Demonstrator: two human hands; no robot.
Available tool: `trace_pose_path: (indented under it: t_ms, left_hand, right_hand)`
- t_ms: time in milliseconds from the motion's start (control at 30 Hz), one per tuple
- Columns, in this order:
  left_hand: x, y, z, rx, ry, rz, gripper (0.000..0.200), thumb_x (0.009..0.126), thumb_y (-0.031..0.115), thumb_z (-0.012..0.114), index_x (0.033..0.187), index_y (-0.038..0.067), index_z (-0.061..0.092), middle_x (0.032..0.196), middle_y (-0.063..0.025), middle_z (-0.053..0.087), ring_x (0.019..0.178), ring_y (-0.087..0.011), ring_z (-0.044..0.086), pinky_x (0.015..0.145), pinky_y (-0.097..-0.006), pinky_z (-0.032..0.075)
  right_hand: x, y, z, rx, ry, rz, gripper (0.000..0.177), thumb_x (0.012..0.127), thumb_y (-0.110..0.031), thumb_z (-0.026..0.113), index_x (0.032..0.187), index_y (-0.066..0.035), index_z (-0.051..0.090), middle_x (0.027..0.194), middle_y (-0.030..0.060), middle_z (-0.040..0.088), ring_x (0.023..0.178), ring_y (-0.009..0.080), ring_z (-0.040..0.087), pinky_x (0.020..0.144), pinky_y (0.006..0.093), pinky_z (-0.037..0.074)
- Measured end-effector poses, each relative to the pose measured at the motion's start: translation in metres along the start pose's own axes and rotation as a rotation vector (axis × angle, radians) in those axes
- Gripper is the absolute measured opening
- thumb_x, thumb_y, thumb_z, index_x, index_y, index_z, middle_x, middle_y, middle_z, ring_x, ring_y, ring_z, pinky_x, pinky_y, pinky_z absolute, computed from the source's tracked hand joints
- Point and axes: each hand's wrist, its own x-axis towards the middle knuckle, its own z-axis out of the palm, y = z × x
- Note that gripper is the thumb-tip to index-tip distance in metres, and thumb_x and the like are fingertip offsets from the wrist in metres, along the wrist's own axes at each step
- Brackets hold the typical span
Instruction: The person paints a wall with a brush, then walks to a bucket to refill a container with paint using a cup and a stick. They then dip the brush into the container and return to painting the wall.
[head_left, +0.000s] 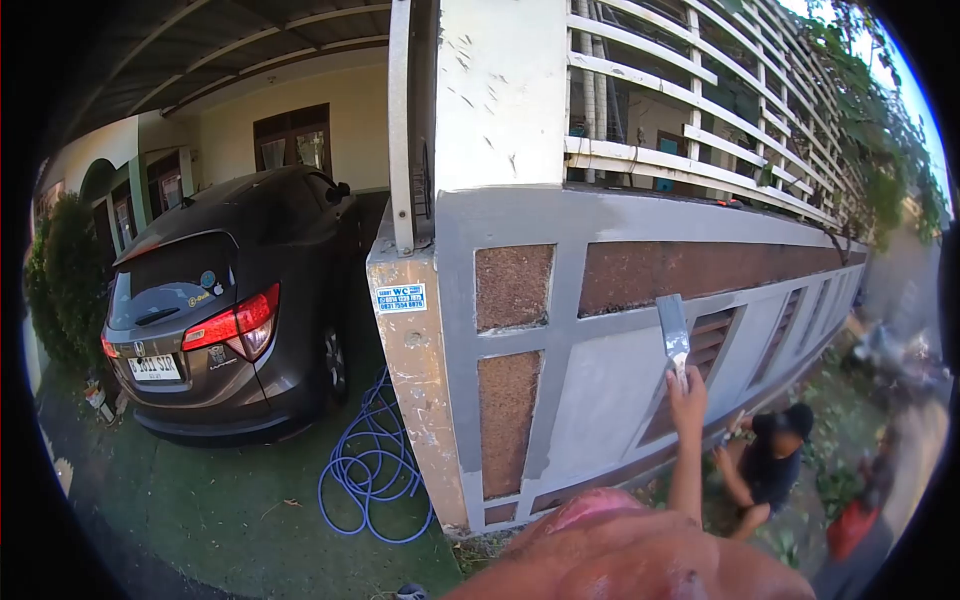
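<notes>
Brush held up against the grey wall

At left we see a car (225, 395) under the carport roof, probably parked there for shade. A blue hose (372, 457) lies in loose coils between it and the wall (600, 400), perhaps to keep it bundled. Farther right, the brush (673, 325) is raised over the grey band below a brown panel; we cannot tell whether it touches. Our right hand (687, 400) grips its handle low, likely to leave the wide end free. Our left hand is out of sight, its state unknown. At far right, another person (775, 470) crouches beside the wall.
</notes>
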Motion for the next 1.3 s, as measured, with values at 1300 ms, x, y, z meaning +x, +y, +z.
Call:
trace_pose_path:
  t_ms: [1300]
  left_hand:
    - [-0.118, -0.003, 0.066, 0.327, -0.106, -0.062, 0.12, 0.05, 0.052, 0.094, 0.147, 0.002, 0.044, 0.132, -0.0209, 0.06, 0.122, -0.0396, 0.057, 0.103, -0.0488, 0.047]
  right_hand:
    - [0.316, 0.094, -0.053, -0.773, 0.15, -0.123, 0.039, 0.094, -0.047, 0.061, 0.108, -0.013, 0.075, 0.102, 0.0153, 0.074, 0.095, 0.0387, 0.071, 0.077, 0.0492, 0.056]
